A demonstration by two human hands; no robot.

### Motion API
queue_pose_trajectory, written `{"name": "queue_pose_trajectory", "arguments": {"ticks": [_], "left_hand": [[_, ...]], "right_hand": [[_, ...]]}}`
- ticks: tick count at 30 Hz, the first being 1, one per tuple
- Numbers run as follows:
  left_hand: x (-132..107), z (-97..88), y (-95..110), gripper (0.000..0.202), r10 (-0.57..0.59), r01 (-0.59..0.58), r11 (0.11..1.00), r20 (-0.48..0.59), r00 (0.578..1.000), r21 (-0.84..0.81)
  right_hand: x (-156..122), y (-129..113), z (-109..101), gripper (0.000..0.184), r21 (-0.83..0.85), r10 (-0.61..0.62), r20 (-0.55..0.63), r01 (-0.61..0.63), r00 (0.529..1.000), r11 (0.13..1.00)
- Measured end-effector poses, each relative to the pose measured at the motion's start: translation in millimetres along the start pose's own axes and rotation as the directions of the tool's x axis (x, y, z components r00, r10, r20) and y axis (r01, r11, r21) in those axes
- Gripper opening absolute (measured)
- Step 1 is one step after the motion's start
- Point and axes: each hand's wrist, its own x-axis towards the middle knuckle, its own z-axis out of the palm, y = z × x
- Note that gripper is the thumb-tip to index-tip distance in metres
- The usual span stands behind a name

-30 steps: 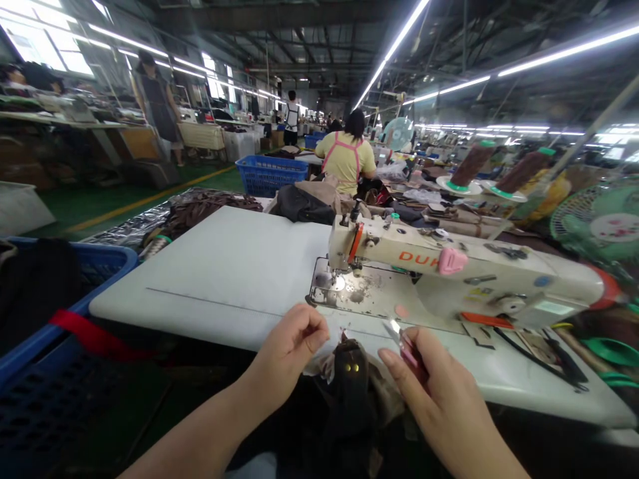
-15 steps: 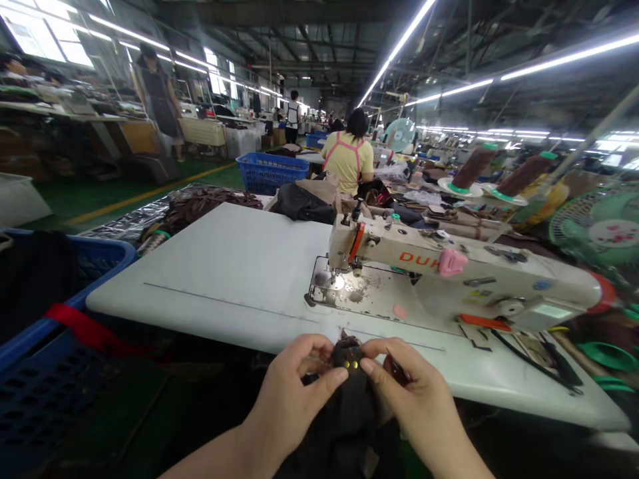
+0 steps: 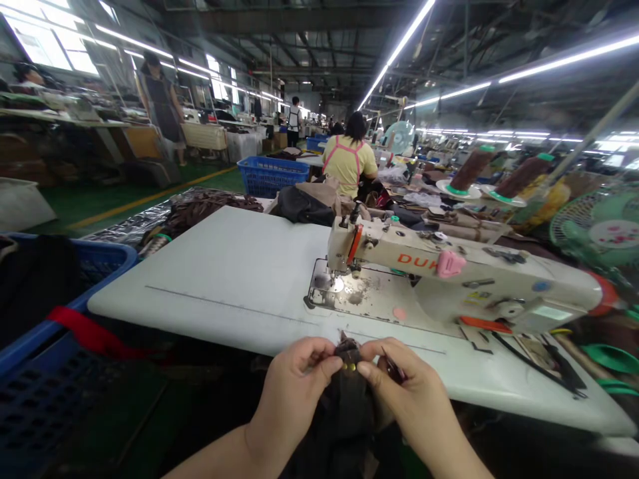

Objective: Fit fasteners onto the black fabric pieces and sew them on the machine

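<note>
Just off the front edge of the white sewing table [image 3: 224,266], my left hand [image 3: 297,389] pinches one side of a dark fabric piece [image 3: 348,352] between thumb and fingers. On its other side, my right hand [image 3: 412,382] pinches it the same way. Small brass-coloured studs show on the piece between my thumbs, and its upper end looks frayed. A small dark pointed tool [image 3: 394,367] is tucked in the curled fingers of my right hand; its kind is unclear. Dark cloth [image 3: 347,412] hangs below. Behind the hands stands a sewing machine [image 3: 429,259].
A blue basket [image 3: 74,332] with dark cloth and a red strap is at the left. Brown strips [image 3: 214,206] and folded dark fabric [image 3: 304,203] lie at the far edge. Thread cones [image 3: 472,169] and a green fan [image 3: 599,226] are right. A co-worker [image 3: 349,156] sits ahead.
Both hands keep their pinch on the fabric piece. The piece has tipped slightly and my left thumb has shifted up, so the studs show less. The view has moved a little.
</note>
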Motion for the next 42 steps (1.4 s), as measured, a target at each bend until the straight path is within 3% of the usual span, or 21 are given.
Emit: {"name": "queue_pose_trajectory", "arguments": {"ticks": [6, 10, 16, 20, 23, 27, 31, 37, 42], "left_hand": [[-1.3, -0.2, 3.8, 0.012, 0.028, -0.028, 0.996, 0.006, 1.0, 0.081], [-5.7, 1.0, 4.0, 0.011, 0.034, -0.036, 0.997, 0.038, 0.999, 0.062], [-9.1, 2.4, 2.3, 0.008, 0.078, -0.079, 0.993, 0.015, 0.997, 0.087], [-9.1, 2.8, 3.9, 0.008, 0.15, -0.143, 0.978, -0.036, 0.988, 0.154], [-9.5, 3.1, 3.6, 0.011, 0.205, -0.197, 0.965, -0.033, 0.978, 0.171], [-9.9, 2.7, 2.6, 0.019, 0.276, -0.276, 0.948, 0.023, 0.961, 0.156], [-9.0, 2.6, 3.1, 0.021, 0.241, -0.244, 0.961, 0.041, 0.97, 0.129], [-6.4, 3.7, 5.5, 0.018, 0.238, -0.24, 0.964, 0.036, 0.971, 0.117], [-5.8, 4.1, 6.7, 0.017, 0.214, -0.216, 0.971, 0.025, 0.976, 0.1]], "right_hand": [[-2.0, -4.1, -1.9, 0.01, -0.033, -0.016, 0.006, 0.016, 1.0, 0.999], [-2.3, -13.2, -6.5, 0.012, -0.049, -0.196, 0.02, 0.196, 0.98, 0.979], [6.8, -27.2, -17.9, 0.023, -0.285, -0.376, 0.214, 0.425, 0.902, 0.859], [15.5, -34.4, -24.1, 0.032, -0.444, -0.391, 0.346, 0.516, 0.853, 0.733], [21.1, -39.4, -25.6, 0.031, -0.466, -0.386, 0.41, 0.554, 0.826, 0.691], [25.0, -41.8, -24.7, 0.032, -0.406, -0.362, 0.41, 0.523, 0.837, 0.749], [25.2, -37.2, -21.3, 0.03, -0.357, -0.313, 0.38, 0.45, 0.87, 0.818], [23.2, -33.2, -16.8, 0.028, -0.352, -0.315, 0.308, 0.415, 0.898, 0.839], [21.1, -29.7, -15.3, 0.021, -0.326, -0.234, 0.289, 0.325, 0.928, 0.888]]}}
